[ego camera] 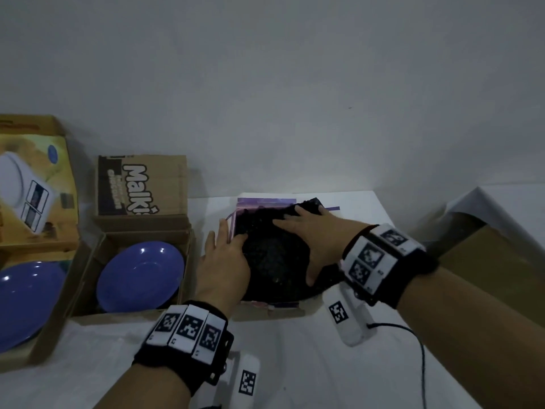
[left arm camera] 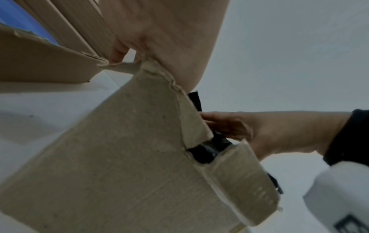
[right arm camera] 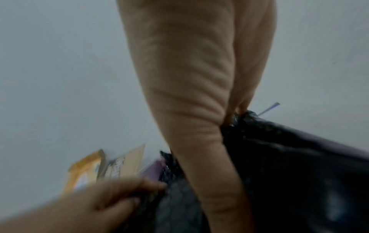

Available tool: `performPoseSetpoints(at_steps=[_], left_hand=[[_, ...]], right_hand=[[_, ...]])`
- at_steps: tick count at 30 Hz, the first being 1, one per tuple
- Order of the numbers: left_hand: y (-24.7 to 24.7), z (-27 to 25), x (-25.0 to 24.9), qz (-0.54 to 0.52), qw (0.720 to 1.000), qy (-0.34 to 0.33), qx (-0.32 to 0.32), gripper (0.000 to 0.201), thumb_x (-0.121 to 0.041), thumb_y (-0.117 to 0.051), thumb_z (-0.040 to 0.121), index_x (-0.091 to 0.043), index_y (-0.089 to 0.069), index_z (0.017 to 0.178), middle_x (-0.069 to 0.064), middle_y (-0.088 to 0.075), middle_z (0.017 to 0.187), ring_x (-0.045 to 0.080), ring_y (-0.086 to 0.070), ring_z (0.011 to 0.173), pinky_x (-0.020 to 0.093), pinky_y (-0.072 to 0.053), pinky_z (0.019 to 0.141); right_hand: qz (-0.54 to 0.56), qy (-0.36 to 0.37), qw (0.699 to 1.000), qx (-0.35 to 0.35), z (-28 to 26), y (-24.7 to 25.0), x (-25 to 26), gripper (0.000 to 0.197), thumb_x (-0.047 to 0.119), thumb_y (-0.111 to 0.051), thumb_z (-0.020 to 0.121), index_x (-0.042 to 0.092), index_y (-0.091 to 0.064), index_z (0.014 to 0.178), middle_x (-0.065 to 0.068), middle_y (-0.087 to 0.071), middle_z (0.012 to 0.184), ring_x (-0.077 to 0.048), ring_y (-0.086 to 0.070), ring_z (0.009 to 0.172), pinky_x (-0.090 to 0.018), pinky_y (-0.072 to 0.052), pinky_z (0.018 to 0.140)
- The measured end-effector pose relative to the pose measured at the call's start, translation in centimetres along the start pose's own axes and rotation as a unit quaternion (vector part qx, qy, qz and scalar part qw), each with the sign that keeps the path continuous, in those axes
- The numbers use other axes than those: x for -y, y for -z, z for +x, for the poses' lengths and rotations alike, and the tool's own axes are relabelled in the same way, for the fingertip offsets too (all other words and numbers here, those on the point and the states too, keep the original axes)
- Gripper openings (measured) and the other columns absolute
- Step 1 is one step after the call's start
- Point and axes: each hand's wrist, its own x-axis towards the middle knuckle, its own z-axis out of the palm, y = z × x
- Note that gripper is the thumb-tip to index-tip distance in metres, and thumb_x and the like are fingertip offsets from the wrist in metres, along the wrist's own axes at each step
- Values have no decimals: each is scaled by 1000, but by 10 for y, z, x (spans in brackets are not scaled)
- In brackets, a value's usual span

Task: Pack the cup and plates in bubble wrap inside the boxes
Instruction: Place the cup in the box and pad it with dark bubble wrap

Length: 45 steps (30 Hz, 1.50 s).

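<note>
Far-left box: a large open cardboard box with a yellow printed lid (ego camera: 32, 184) stands at the table's left edge, holding a big glossy blue plate (ego camera: 20, 302), partly cut off by the frame.
Second box: a smaller brown corrugated box with an upright printed flap (ego camera: 141, 187) sits just beside it; a round glossy blue saucer-like plate (ego camera: 140, 276) lies tilted inside, unwrapped, filling most of the floor.
Left hand: the left hand (ego camera: 222, 264) has its thumb along the left wall of the centre box and its fingers curled onto the wrap's edge, pinching it; in the right wrist view the fingertips (right arm camera: 139, 189) close on the dark sheet.
Centre box: a small cardboard box with purple inner flaps (ego camera: 265, 202) holds a crinkled black bubble wrap bundle (ego camera: 274, 261), its bubbled texture faintly shiny; what it covers is hidden.
Right hand: the right hand (ego camera: 312, 243) lies flat with fingers spread, pressing on top of the bundle, holding nothing.
Room: the white table surface (ego camera: 295, 364) lies bare in front of the boxes.
Right edge: a plain brown cardboard flap (ego camera: 486, 261) rises near the right wrist.
</note>
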Motion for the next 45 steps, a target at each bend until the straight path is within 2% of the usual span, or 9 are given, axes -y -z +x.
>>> performPoseSetpoints(at_steps=[8, 12, 16, 19, 21, 24, 33, 39, 45], left_hand=[[5, 0, -5, 8, 1000, 9, 24, 51, -9, -35, 93, -27, -38, 141, 6, -4, 159, 29, -7, 145, 45, -24, 112], [6, -4, -4, 74, 997, -18, -31, 51, -14, -41, 90, -22, -40, 140, 13, -14, 158, 34, -17, 143, 49, -22, 111], [15, -4, -14, 46, 966, -178, -182, 42, -23, -43, 84, -15, -54, 124, 10, -49, 139, 34, -40, 131, 49, -35, 105], [15, -3, -45, -35, 959, -265, -97, 44, -39, -46, 90, -22, -46, 130, 0, -47, 137, 23, -33, 134, 40, -29, 112], [4, 1, -63, -12, 966, -257, 19, 61, -52, -51, 86, -32, -32, 140, -5, -30, 150, 19, -15, 143, 51, -21, 114], [-11, 9, -77, 39, 967, -214, 134, 74, -59, -56, 80, -44, -18, 143, -9, -11, 156, 19, 2, 145, 70, -8, 108], [-28, 17, -94, 138, 965, -158, 156, 62, -57, -54, 77, -40, -33, 132, -5, -11, 153, 32, -5, 139, 82, -5, 95], [-33, 9, -80, 94, 983, -153, 46, 83, -66, -58, 64, -42, -22, 136, -2, -17, 147, 23, -10, 138, 74, -11, 104], [-27, 18, -82, 91, 983, -110, 112, 98, -73, -61, 54, -44, -17, 137, 1, -26, 144, 29, -23, 134, 69, -19, 104]], right_hand=[[-22, 0, 993, -114, 19, -46, 10, 120, 39, -82, 59, 23, -6, 150, -10, -28, 147, -31, -32, 134, -46, -29, 111], [36, 37, 985, -163, 6, -52, 5, 104, 39, -76, 64, 28, -17, 149, -11, -25, 150, -32, -27, 137, -46, -24, 113], [249, -73, 885, -387, -25, -65, -12, 78, 27, -58, 76, 29, -26, 147, -10, -21, 155, -29, -21, 141, -44, -22, 114], [430, -243, 808, -320, -31, -77, -19, 71, 27, -51, 92, 20, -11, 150, -14, -51, 132, -30, -52, 117, -39, -43, 98], [496, -267, 782, -266, -27, -88, -23, 68, 26, -48, 93, 16, -13, 149, -12, -65, 100, -29, -63, 95, -35, -49, 85], [535, -265, 755, -272, -28, -97, -28, 46, 23, -42, 97, 15, -32, 141, -6, -59, 87, -26, -59, 90, -32, -47, 81], [415, -258, 823, -288, -30, -95, -14, 32, 12, -32, 97, 11, -36, 130, -17, -66, 95, -32, -61, 83, -29, -36, 64], [398, -251, 835, -283, -30, -94, -11, 35, 8, -35, 95, 9, -34, 131, -16, -67, 92, -30, -59, 76, -29, -37, 62], [407, -255, 833, -273, -30, -93, -11, 36, 6, -35, 95, 8, -34, 131, -17, -67, 93, -31, -61, 80, -30, -38, 62]])
